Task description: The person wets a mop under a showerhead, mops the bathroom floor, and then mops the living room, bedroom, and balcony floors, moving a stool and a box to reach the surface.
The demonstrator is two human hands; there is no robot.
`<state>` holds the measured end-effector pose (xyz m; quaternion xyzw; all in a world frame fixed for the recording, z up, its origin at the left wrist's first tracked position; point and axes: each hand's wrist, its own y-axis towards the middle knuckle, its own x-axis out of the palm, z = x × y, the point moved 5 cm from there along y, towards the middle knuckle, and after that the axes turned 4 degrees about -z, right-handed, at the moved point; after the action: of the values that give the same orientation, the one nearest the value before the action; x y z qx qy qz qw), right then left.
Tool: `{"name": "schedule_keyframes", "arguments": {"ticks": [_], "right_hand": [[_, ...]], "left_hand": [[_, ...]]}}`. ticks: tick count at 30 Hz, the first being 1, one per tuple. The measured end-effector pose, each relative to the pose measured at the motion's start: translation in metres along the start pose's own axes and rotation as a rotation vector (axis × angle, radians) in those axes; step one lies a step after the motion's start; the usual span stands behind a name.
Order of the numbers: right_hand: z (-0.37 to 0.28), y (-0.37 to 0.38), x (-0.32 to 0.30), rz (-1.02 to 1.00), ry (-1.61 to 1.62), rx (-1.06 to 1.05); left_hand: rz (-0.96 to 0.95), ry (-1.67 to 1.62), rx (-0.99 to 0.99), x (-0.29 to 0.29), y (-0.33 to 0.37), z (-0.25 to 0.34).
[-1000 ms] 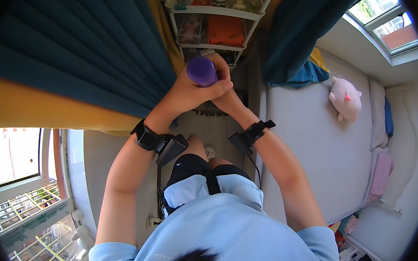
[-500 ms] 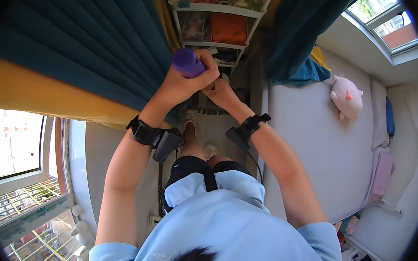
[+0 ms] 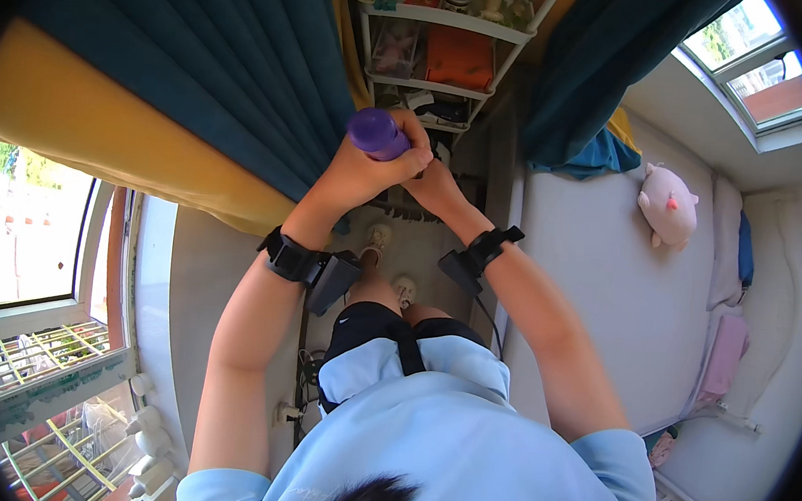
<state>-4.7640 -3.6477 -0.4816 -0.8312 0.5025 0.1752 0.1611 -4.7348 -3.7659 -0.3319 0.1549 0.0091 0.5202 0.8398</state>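
Out in front of my body, my left hand (image 3: 370, 165) wraps round a purple, smooth, round-ended cylinder (image 3: 376, 135), its thumb lying across the near side. The rounded end points up toward me and the lower part is hidden by the hand, so I cannot tell its exact kind. Close against the left hand, just right of it and lower, is my right hand (image 3: 437, 189). Its fingers are hidden behind the left hand, and I cannot see what they touch. Each wrist wears a black strap with a dark box.
A white tiered shelf rack (image 3: 434, 86) with boxes and small items stands ahead. Blue and yellow curtains (image 3: 207, 71) hang on the left, beside an open window (image 3: 21, 227). A bed (image 3: 590, 267) with a pink plush pig (image 3: 668, 205) lies along the right.
Both hands and the purple cylinder have shifted slightly right and down in the picture, still together. The shelf rack also sits farther right, and both my feet now show more plainly.
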Motion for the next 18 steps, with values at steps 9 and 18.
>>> {"name": "schedule_keyframes", "arguments": {"ticks": [9, 18], "right_hand": [[0.021, -0.077, 0.01, 0.109, -0.05, -0.22], [0.011, -0.232, 0.032, -0.078, 0.421, -0.132]], "left_hand": [[-0.106, 0.175, 0.104, 0.069, -0.045, -0.002], [-0.118, 0.316, 0.306, 0.177, -0.146, -0.012]]}}
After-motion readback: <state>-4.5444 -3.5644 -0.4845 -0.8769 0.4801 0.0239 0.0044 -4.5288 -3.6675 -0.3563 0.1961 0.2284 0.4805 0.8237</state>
